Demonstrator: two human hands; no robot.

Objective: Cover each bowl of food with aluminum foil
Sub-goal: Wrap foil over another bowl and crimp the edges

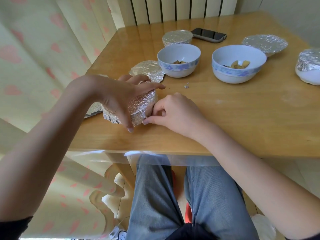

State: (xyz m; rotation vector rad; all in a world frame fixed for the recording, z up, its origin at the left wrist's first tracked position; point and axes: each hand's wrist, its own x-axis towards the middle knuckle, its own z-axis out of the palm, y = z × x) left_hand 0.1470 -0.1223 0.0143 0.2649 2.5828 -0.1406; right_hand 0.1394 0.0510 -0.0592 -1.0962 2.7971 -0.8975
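Note:
A foil-wrapped bowl (pixel 141 106) sits near the table's front left. My left hand (pixel 119 96) lies over its top, fingers spread down the foil, thumb along the near side. My right hand (pixel 174 111) pinches the foil at the bowl's right edge with curled fingers. Two open white bowls with blue flower bands hold food: one (pixel 179 60) in the middle, one (pixel 239 64) to its right. Covered bowls stand at the back (pixel 177 38), back right (pixel 265 43) and far right (pixel 309 66). Another foil-covered bowl (pixel 147 71) sits just behind my left hand.
A dark phone (pixel 208 35) lies at the back of the wooden table (pixel 233 118). A small foil scrap (pixel 186 86) lies near the middle. More foil (pixel 93 110) pokes out at the left edge under my arm. A curtain hangs left; my knees are under the table.

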